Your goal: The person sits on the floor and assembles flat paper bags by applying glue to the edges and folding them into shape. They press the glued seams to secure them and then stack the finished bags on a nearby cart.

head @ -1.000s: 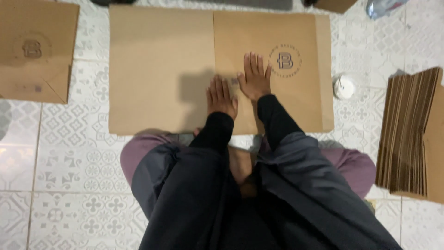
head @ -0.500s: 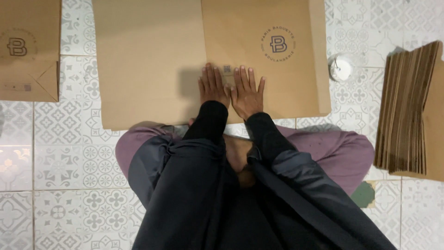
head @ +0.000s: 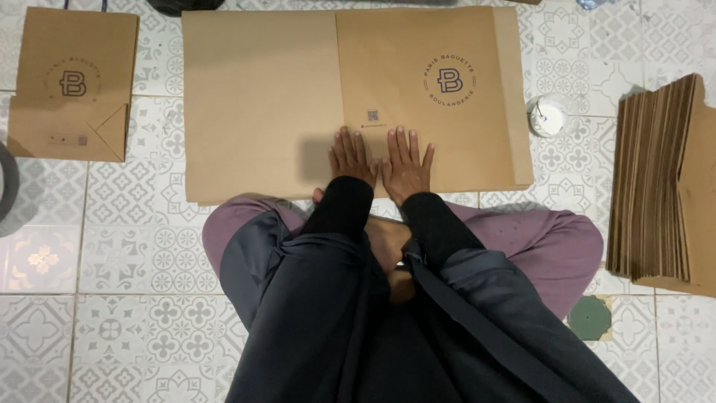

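Note:
A large flat sheet of brown kraft paper (head: 261, 97) lies on the tiled floor ahead of my crossed legs. Its right part is folded over and bears a round printed logo. My left hand (head: 352, 157) and my right hand (head: 406, 160) rest flat, side by side, on the sheet's near edge by the fold line. Fingers are spread and point away from me. Neither hand holds anything.
A finished brown paper bag (head: 71, 86) lies flat at the far left. A thick stack of brown sheets (head: 664, 179) stands at the right. A small white round container (head: 548, 116) sits just right of the sheet. Patterned floor tiles (head: 112, 246) surround everything.
My right hand has slid back from farther up the sheet to lie beside the left hand at the near edge. Both hands now press flat together.

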